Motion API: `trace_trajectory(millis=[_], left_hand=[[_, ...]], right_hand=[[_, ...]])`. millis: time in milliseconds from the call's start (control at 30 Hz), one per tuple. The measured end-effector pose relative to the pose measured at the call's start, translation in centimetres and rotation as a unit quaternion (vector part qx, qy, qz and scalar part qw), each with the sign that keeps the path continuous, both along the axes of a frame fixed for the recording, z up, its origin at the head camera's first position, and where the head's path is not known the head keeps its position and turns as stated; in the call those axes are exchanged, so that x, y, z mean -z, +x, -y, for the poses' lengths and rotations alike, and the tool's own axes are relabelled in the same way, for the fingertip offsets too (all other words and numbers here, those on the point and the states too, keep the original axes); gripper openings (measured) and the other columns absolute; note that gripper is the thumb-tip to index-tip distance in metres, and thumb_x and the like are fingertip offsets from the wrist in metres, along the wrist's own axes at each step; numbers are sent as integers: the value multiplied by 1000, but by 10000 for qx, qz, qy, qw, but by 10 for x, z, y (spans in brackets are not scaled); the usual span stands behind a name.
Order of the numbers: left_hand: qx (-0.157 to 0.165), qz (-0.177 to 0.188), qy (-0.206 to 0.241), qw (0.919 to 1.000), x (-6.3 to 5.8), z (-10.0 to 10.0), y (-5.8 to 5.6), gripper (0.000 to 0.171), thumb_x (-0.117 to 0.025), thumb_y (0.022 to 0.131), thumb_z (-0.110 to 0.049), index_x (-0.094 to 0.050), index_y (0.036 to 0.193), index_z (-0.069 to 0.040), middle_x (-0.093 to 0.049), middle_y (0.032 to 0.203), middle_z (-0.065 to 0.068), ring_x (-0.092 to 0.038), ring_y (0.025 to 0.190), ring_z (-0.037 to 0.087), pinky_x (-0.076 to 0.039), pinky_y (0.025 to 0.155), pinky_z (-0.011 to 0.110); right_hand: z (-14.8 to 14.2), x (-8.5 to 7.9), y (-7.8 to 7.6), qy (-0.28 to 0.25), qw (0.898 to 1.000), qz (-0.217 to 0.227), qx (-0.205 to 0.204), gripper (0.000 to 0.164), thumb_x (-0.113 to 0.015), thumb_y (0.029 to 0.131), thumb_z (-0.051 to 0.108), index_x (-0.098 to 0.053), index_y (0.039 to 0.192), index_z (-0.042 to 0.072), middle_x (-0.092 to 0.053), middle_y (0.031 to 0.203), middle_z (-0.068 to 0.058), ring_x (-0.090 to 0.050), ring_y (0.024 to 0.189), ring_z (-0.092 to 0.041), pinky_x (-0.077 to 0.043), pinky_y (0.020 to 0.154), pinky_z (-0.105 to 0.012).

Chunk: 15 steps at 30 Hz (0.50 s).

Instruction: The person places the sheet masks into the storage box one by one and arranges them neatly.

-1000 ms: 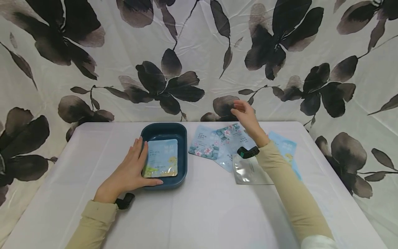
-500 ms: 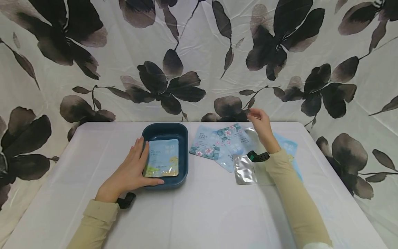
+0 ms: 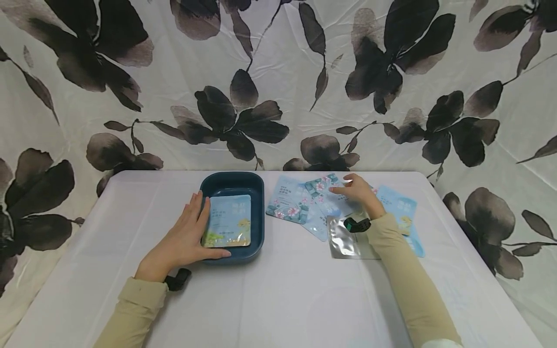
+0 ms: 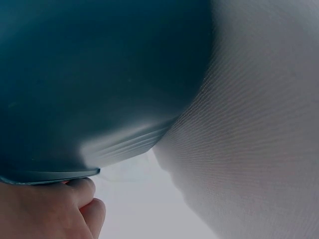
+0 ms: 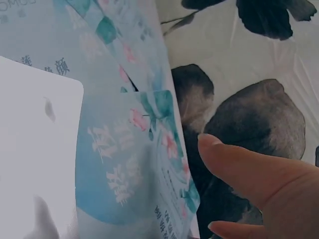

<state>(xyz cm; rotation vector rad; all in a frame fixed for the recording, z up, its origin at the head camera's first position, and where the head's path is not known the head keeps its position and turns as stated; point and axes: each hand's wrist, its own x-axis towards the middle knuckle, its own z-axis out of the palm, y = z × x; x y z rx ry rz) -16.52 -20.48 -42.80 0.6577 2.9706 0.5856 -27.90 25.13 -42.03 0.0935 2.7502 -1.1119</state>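
My left hand (image 3: 176, 241) rests along the left side of a dark blue plastic basin (image 3: 231, 179), fingers straight and thumb across its near rim. Inside the basin lies a pale blue mask sachet (image 3: 227, 217) with yellow-green print. The left wrist view shows the basin's outer wall (image 4: 99, 74) close up, with part of the hand below the rim. My right hand (image 3: 359, 191) hovers over the loose sachets, thumb and fingers apart, nothing visibly held. Beneath it lie flower-printed sachets (image 5: 114, 159); a silver sachet (image 3: 347, 241) lies nearer, partly under the wrist.
Another flower-printed sachet (image 3: 287, 200) lies between the basin and the right hand. Pale blue sachets (image 3: 398, 208) overlap to the right of the right forearm. A white cloth covers the table (image 3: 278, 299). Behind its far edge hangs a floral curtain (image 3: 270, 58).
My right hand shifts right, then comes down from near the table's far edge to just over the flower-printed sachets. The left hand and the basin stay in place.
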Motion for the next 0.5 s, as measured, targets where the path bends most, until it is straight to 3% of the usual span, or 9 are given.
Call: trace_trajectory(millis=[267, 500], left_hand=[[27, -32, 40, 10000, 0, -1, 0, 140, -74, 67, -76, -3, 156, 7, 12, 162, 26, 12, 150, 38, -5, 119, 57], [-5, 37, 6, 10000, 0, 0, 0, 141, -74, 67, -76, -3, 156, 6, 13, 162, 25, 13, 150, 37, -4, 120, 56]], right_hand=[[10, 9, -4, 1362, 9905, -91, -182, 99, -84, 75, 46, -41, 143, -10, -42, 139, -35, -38, 130, -50, -37, 107, -57], [16, 14, -2, 1378, 9903, 141, 95, 100, -86, 73, 46, -38, 148, 0, -27, 144, -33, -28, 130, -54, -35, 102, -68]])
